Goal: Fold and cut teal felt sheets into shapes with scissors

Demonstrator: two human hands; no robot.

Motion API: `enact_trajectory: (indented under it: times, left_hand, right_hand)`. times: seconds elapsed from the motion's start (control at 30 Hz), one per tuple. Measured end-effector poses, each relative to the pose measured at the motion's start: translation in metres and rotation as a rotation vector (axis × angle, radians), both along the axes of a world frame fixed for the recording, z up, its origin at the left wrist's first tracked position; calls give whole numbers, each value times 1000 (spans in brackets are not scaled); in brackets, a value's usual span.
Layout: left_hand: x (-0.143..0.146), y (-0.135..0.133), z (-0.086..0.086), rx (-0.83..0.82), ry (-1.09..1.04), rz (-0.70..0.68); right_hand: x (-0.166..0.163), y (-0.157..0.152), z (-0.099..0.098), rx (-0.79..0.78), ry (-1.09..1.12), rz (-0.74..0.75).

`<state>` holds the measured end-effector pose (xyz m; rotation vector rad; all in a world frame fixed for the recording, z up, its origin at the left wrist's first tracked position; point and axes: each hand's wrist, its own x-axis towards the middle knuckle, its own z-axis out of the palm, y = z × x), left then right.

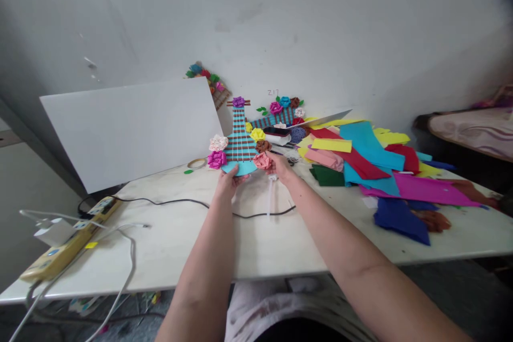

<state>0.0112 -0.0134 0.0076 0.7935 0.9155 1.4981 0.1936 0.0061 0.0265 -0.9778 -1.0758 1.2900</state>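
Note:
A light-blue guitar-shaped paper craft stands upright above the table, crossed by brown strips and white strings. A purple paper flower tops its neck. White and magenta flowers sit along its left side; yellow and brown flowers along its right. My left hand grips the bottom edge, thumb in front and fingers behind. At the lower right, my right hand has its fingers closed on a coral-pink paper flower; its fingertips are partly hidden.
Crepe paper pieces pile up on the right. A white board leans against the wall at left, near a tape roll. A yellow power strip and cables lie front left. A glue stick and black cable lie close by.

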Motion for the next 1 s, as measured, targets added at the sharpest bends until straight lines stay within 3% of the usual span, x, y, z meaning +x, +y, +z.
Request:
enact_trajectory:
  times: [1.0]
  left_hand:
    - [-2, 1, -2, 55, 39, -46]
  right_hand:
    - [3, -4, 5, 71, -52, 30]
